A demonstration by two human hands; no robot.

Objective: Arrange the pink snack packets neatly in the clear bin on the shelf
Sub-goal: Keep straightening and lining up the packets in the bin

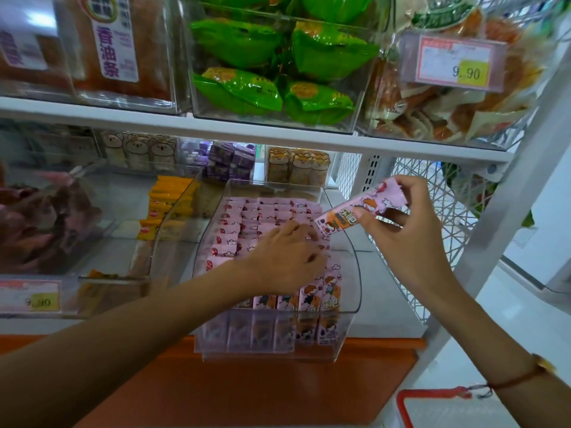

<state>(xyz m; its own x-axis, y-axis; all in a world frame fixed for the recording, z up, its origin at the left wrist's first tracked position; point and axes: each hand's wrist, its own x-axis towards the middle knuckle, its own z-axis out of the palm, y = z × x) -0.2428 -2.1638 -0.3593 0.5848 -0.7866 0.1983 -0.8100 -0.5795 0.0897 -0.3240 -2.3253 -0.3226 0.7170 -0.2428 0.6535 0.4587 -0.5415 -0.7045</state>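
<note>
A clear bin stands on the lower shelf, filled with rows of upright pink snack packets. My left hand lies palm down inside the bin, fingers curled against the packets on its right side. Whether it grips one is hidden by the fingers. My right hand hovers above the bin's right edge and pinches a single pink packet between thumb and fingers, the packet tilted with its lower end over the bin.
Neighbouring clear bins hold orange packets to the left and green bags on the shelf above. A white wire mesh panel closes the right side. A price tag hangs upper right. A red basket handle shows below.
</note>
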